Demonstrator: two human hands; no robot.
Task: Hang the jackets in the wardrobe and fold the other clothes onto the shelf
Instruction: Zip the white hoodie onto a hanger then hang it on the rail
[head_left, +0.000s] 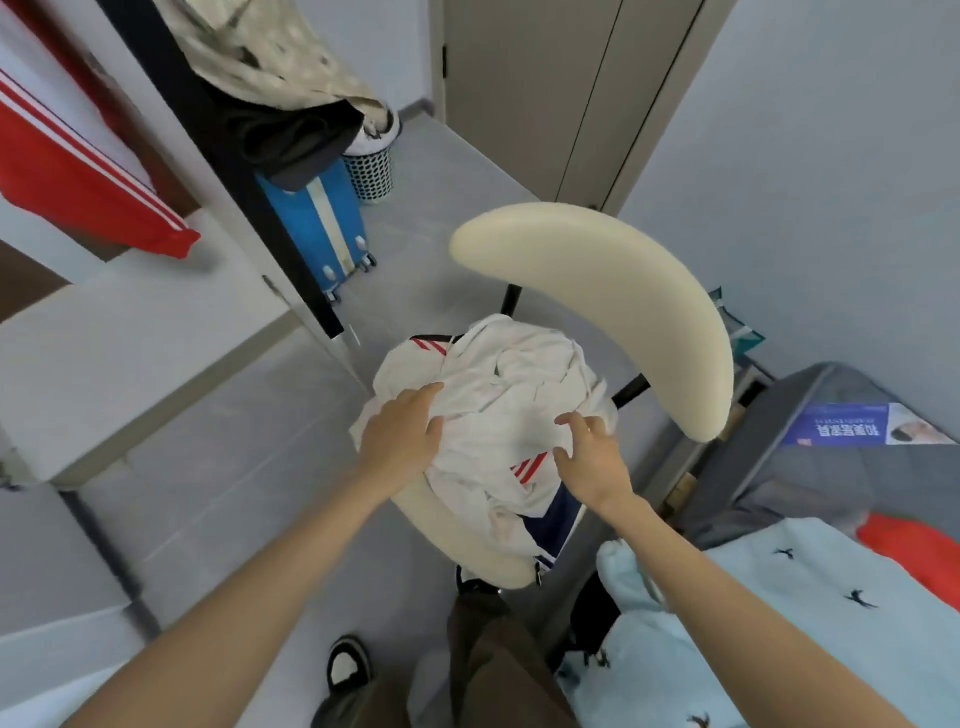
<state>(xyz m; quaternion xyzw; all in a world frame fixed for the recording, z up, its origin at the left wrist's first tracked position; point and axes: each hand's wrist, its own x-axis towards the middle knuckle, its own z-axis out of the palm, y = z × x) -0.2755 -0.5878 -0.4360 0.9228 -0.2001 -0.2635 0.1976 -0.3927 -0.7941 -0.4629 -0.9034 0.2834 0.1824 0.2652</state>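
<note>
- On the chair (623, 291) seat, directly ahead of and below the person, lies a crumpled white garment (519, 384) with red stripes and navy trim. Its near edge spills over the seat's front rim.
- Left hand (402, 434): laid on the heap's left flank, fingers fairly straight and pointing away from the person; no fold seen held.
- Right hand (592, 457): at the heap's right flank, fingers half-curled, thumb and fingertips against the cloth beside the red stripes. A closed pinch cannot be confirmed.
- Governing relation: the garment sits between the two hands. Both are in contact, so neither is meaningfully nearer.
- Long axis: bunched, so poorly defined; the heap appears to run roughly away-and-toward the person.
- Judgement: the lift off the seat is in hand. Jacket or not cannot be told while it is crumpled.
- Destination: a red jacket (78, 176) hangs in the wardrobe to the left.
</note>
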